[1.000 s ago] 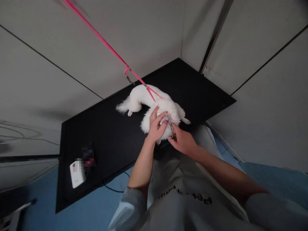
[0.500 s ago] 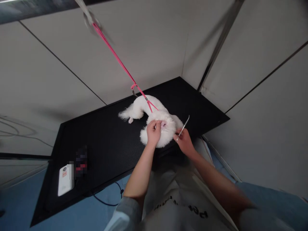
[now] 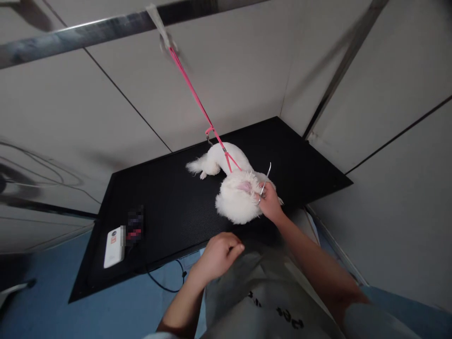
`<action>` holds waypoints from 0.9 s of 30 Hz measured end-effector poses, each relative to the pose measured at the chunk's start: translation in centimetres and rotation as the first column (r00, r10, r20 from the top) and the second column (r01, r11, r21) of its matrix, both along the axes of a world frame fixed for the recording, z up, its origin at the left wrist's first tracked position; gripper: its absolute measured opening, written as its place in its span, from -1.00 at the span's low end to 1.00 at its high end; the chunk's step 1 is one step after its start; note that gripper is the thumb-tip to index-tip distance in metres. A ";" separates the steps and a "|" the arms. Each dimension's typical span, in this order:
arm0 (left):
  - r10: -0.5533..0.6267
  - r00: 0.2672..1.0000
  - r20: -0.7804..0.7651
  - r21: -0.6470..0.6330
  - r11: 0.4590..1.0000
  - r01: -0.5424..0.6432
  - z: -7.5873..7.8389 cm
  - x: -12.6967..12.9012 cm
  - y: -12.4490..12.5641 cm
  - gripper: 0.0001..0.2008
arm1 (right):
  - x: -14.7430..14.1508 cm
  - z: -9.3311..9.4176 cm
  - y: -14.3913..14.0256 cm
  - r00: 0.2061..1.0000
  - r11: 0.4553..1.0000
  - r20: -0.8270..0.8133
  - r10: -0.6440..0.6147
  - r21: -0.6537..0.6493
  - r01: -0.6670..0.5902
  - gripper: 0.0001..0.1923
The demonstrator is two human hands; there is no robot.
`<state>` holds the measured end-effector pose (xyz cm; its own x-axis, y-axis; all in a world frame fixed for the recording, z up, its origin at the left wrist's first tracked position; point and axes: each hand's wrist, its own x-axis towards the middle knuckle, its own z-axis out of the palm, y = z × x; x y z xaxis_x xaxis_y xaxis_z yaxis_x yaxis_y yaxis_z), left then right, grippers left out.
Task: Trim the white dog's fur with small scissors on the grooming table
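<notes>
The dog's (image 3: 237, 197) head is hidden, and the device (image 3: 135, 228) beside the phone (image 3: 114, 246) is blurred.
</notes>
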<state>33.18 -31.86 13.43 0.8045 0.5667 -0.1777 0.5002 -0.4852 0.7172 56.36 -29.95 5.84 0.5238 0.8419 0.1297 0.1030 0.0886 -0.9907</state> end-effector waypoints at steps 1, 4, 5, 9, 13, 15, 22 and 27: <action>0.019 0.995 0.097 0.031 0.999 -0.022 1.5 1.5 0.3 -0.73 | -0.3 -0.1 -0.1 1.000 1.000 -0.009 -0.003 -0.001 0.003 -0.66; 0.195 0.894 0.404 0.129 0.955 -0.266 3.2 7.1 2.7 -0.68 | -1.3 -0.3 -0.5 0.997 1.000 -0.081 -0.010 -0.012 0.009 -0.67; 0.245 0.858 0.452 0.149 0.927 -0.343 2.7 9.0 3.6 -0.67 | -1.7 -0.3 -0.7 0.995 1.000 -0.103 -0.015 -0.007 0.015 -0.67; 0.492 0.748 0.445 0.173 0.773 -0.611 -2.7 13.3 6.3 -0.71 | -3.1 -1.1 -1.6 0.988 0.999 -0.144 -0.051 -0.022 0.048 -0.65; 0.568 0.611 0.551 0.118 0.672 -0.731 -7.7 12.5 6.5 -0.82 | -4.2 -2.8 -2.0 0.975 0.994 -0.221 -0.030 -0.109 0.006 -0.66; 0.539 0.594 0.598 0.116 0.675 -0.729 -8.9 11.6 6.6 -0.86 | -4.6 -3.6 -1.9 0.962 0.993 -0.272 -0.016 -0.120 -0.017 -0.67; 0.314 0.776 0.547 0.399 0.717 -0.571 -10.8 9.2 8.6 -0.74 | -4.8 -4.5 -1.0 0.931 0.988 -0.364 0.020 -0.138 -0.075 -0.65; 0.229 0.860 0.455 0.490 0.742 -0.457 -11.0 7.7 10.3 -0.62 | -3.9 -4.9 -1.3 0.904 0.964 -0.428 -0.001 -0.239 -0.112 -0.63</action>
<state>40.86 -21.61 2.45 0.4733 0.7169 0.5119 0.4906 -0.6972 0.5228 52.50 -31.25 0.94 0.4324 0.8459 -0.3123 -0.3260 -0.1763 -0.9288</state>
